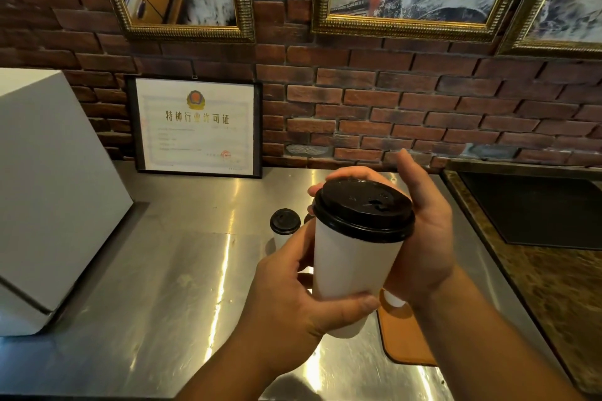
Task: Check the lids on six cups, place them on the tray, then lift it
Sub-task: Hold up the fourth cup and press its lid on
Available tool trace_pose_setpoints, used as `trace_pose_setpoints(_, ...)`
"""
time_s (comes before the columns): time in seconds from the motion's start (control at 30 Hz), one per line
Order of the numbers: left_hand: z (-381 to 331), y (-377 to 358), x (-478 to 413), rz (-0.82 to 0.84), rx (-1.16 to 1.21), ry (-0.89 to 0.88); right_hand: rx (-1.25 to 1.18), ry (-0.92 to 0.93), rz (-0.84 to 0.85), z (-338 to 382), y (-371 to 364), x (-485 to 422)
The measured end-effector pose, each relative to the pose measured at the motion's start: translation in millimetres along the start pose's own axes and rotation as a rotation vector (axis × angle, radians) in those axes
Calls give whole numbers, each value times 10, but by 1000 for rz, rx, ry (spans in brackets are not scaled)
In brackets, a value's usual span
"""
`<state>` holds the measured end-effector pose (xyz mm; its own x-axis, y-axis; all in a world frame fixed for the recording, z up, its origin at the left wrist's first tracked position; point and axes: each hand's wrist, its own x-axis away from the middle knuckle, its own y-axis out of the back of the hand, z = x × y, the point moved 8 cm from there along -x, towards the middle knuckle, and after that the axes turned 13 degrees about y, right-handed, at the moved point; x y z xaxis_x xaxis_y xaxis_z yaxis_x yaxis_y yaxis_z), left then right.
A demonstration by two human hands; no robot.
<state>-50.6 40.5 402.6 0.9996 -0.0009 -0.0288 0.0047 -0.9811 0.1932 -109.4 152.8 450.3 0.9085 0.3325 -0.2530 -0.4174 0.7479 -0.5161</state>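
I hold a white paper cup [351, 264] with a black lid [363, 210] up in front of me, above the steel counter. My left hand [293, 299] grips the cup's lower body, thumb across its front. My right hand [423, 231] curls round the lid's far side and rim, fingertips showing over the top edge. Behind the held cup another white cup with a black lid [285, 221] stands on the counter. An orange-brown tray [404, 338] lies on the counter under my right forearm, with part of a white cup [393, 299] showing on it.
A large white box [49, 192] stands at the left on the steel counter [163, 270]. A framed certificate [195, 127] leans on the brick wall at the back. A dark stone worktop with a black panel [537, 212] lies at the right.
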Motion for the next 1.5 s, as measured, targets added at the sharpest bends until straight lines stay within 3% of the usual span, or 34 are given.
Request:
trace_pose_setpoints(0.33, 67, -51, 5, 23, 14, 21, -71, -72, -36, -107, -8, 62)
trace_pose_setpoints(0.53, 83, -78, 26, 23, 25, 16, 51, -75, -105, -96, 84, 118)
trace_pose_setpoints(0.67, 86, -48, 9, -29, -1, 3, 259, 57, -144, 74, 170, 145)
trace_pose_setpoints(0.87, 83, 6, -4, -65, 1, -25, 489, 177, -32, 187, 171, 230)
trace_pose_setpoints(1.5, 163, -89, -31, -132, -41, -26, 595, 268, -49, 277, 315, 257)
